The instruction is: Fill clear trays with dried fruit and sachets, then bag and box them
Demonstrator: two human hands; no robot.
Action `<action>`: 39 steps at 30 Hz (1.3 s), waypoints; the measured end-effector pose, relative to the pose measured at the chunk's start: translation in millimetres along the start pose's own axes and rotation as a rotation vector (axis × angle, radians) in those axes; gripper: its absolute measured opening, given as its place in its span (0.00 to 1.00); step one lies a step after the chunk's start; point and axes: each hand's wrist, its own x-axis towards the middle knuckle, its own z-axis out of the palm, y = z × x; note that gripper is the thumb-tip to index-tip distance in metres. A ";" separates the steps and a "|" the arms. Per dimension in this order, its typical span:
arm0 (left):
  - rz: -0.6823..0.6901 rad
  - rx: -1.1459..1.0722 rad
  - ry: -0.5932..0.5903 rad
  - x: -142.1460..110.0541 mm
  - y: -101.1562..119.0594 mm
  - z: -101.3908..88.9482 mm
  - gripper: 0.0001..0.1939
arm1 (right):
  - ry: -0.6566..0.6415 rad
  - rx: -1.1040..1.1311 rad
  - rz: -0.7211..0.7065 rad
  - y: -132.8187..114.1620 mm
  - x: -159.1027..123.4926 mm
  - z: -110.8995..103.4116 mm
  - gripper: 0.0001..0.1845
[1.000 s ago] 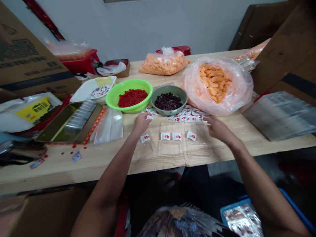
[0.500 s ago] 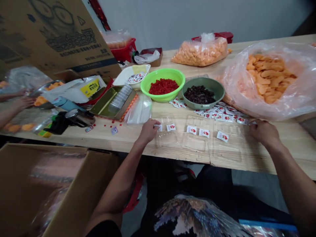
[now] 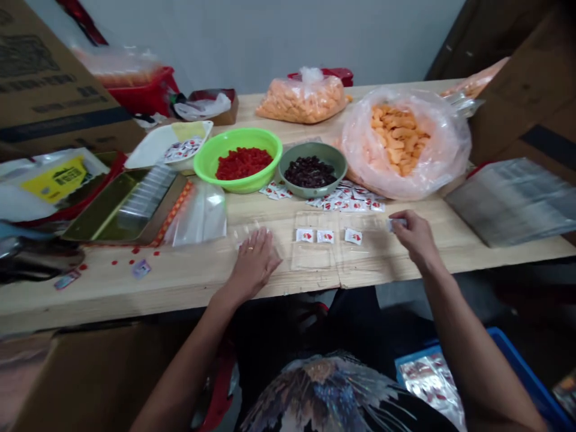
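My left hand (image 3: 255, 259) lies palm down over a clear plastic tray, its fingers stretched out; the packets there are hidden beneath it. My right hand (image 3: 414, 237) pinches a small white packet (image 3: 396, 224) with red print at the right end of the row of trays. Between my hands, two such packets sit side by side in the middle clear tray (image 3: 314, 258). One more packet (image 3: 353, 236) is in the tray to its right (image 3: 362, 259). Behind the trays lies a loose heap of packets (image 3: 346, 198).
A green bowl of red pieces (image 3: 201, 163) and a grey-green bowl of dark dried fruit (image 3: 339, 162) stand behind. An open bag of orange pieces (image 3: 443, 144) is at the right, beside stacked clear trays (image 3: 513, 201). A gold tin (image 3: 96, 210) stands left.
My view has turned right. My left hand has flattened from a pinch onto the tray. My right hand has moved closer to the right tray with a packet.
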 end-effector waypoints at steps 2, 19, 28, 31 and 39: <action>0.029 0.009 -0.067 9.9 8.2 -5.2 0.36 | -0.022 0.028 0.017 -6.1 -7.3 11.4 0.17; 0.288 -0.042 -0.074 57.6 114.2 0.2 0.39 | -0.261 -0.495 -0.503 -9.8 -77.0 22.3 0.29; 0.281 -0.040 -0.058 51.3 111.3 3.4 0.39 | -0.269 -0.491 -0.439 -23.6 -91.8 35.7 0.37; 0.287 -0.063 -0.058 51.4 110.8 3.3 0.38 | -0.336 -0.534 -0.504 -42.2 -91.2 35.4 0.33; 0.257 -0.138 -0.056 35.6 120.1 4.0 0.40 | -0.362 -0.532 -0.552 -40.0 -93.7 47.3 0.32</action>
